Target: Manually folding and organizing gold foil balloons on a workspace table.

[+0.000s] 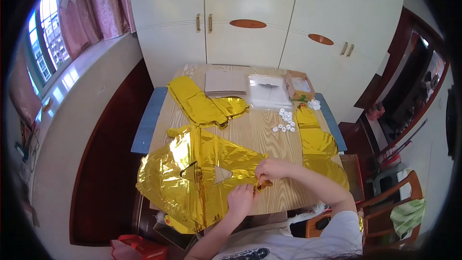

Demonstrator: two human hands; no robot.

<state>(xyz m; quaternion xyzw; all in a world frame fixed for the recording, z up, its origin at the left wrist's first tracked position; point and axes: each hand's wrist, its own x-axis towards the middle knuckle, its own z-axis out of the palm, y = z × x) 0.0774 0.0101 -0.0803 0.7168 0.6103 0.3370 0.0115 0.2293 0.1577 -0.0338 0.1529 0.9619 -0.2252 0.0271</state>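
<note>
A large, flat gold foil balloon (166, 175) with two triangular openings spreads over the near left of the table and hangs past its front edge. My left hand (240, 199) is closed on the right end of this foil. Just above and to the right, my right hand (272, 169) pinches the same end. Between the two hands a small crumpled foil tip (264, 184) sticks out. The fingertips are partly hidden, so their exact grip cannot be made out.
On the wooden table (262, 135) lie more folded gold foil (192, 98), another gold foil piece (317, 139), white rings (287, 119), a cardboard stack (225, 82), see-through plastic bags (269, 97) and an open box (300, 84). A wooden chair (414, 183) stands right.
</note>
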